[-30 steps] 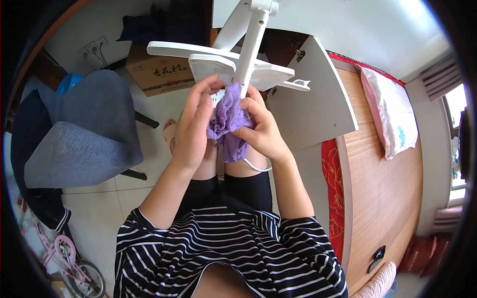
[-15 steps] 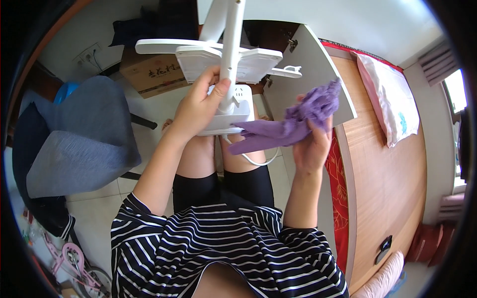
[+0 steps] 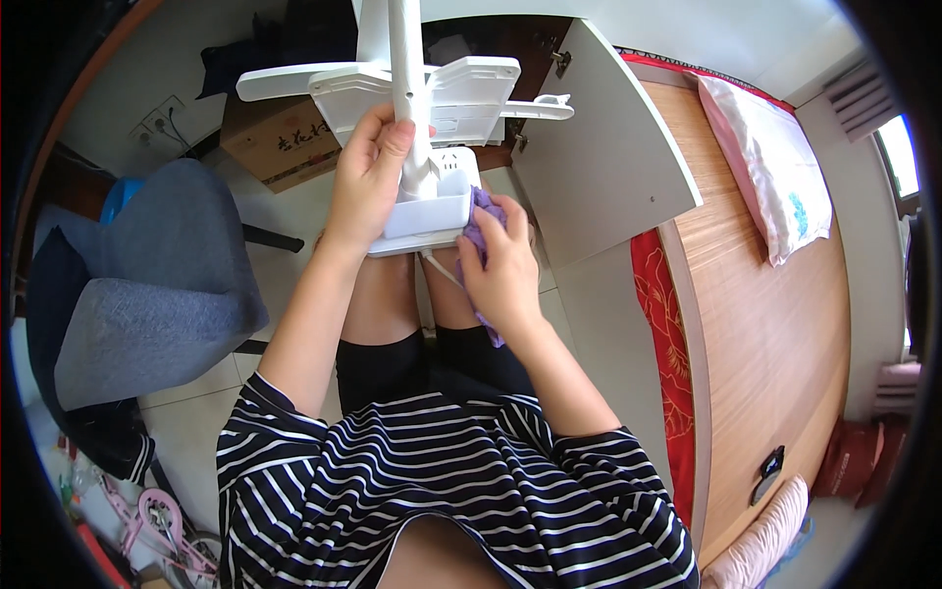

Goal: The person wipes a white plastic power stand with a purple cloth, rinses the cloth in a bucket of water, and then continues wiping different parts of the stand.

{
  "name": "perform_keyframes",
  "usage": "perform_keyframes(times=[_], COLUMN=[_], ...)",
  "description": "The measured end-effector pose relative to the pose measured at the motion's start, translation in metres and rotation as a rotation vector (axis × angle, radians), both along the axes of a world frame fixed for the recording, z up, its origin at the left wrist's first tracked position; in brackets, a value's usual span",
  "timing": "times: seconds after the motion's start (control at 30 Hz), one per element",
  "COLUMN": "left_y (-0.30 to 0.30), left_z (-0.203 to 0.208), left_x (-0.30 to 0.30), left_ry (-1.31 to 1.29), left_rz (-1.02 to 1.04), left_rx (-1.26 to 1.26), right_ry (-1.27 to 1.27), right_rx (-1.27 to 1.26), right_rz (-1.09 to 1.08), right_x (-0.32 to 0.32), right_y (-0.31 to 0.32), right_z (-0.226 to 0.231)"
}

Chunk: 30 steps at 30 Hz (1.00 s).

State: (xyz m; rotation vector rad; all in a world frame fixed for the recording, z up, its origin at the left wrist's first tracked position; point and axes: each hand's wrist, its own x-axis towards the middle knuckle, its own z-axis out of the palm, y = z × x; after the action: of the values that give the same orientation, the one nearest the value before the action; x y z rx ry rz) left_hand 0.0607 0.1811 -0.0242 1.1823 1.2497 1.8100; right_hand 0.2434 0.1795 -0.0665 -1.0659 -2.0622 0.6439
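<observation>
A white desk lamp (image 3: 424, 211) with a socket and a small open tray in its base stands upright over my thighs; its top lies beyond the upper edge. My left hand (image 3: 369, 177) is wrapped round its white pole, just above the base. With my right hand (image 3: 502, 263) I press a crumpled purple cloth (image 3: 476, 211) to the right side of the base. Part of the cloth hangs below my palm. White panels (image 3: 471, 93) spread from the pole above my left hand. A white cord (image 3: 444, 270) leaves the base's near edge.
At left stands a grey upholstered chair (image 3: 162, 285), with a cardboard box (image 3: 280, 137) behind it. An open white cabinet door (image 3: 608, 147) is at right, beside a wooden bed board (image 3: 765, 324) bearing a pillow (image 3: 765, 167). A pink bicycle (image 3: 162, 520) is at lower left.
My right hand has brought the purple cloth left and down from beside the lamp onto the base's right side. The lamp has shifted a little left and up in the view, my left hand still on its pole.
</observation>
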Motion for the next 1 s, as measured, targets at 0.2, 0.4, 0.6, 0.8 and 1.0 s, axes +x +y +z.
perform_keyframes(times=[0.2, 0.4, 0.6, 0.8, 1.0], left_y=[-0.003, 0.000, -0.006, -0.005, -0.006], left_z=[-0.002, -0.006, -0.007, -0.016, -0.016], left_x=[0.005, 0.002, 0.010, 0.008, 0.009], left_ry=[0.022, 0.014, 0.003, 0.023, 0.016], left_rz=[0.030, 0.031, 0.074, 0.088, 0.099], left_rx=[0.002, -0.063, -0.016, -0.010, 0.029], right_ry=[-0.229, -0.223, -0.232, -0.249, -0.266], right_rx=[0.201, 0.194, 0.165, 0.114, 0.142], right_rz=[0.072, 0.160, 0.021, -0.016, 0.072], right_x=[0.006, 0.012, -0.005, -0.020, -0.019], right_y=[-0.004, -0.016, -0.020, -0.042, -0.052], right_z=[-0.013, -0.011, -0.019, -0.020, -0.016])
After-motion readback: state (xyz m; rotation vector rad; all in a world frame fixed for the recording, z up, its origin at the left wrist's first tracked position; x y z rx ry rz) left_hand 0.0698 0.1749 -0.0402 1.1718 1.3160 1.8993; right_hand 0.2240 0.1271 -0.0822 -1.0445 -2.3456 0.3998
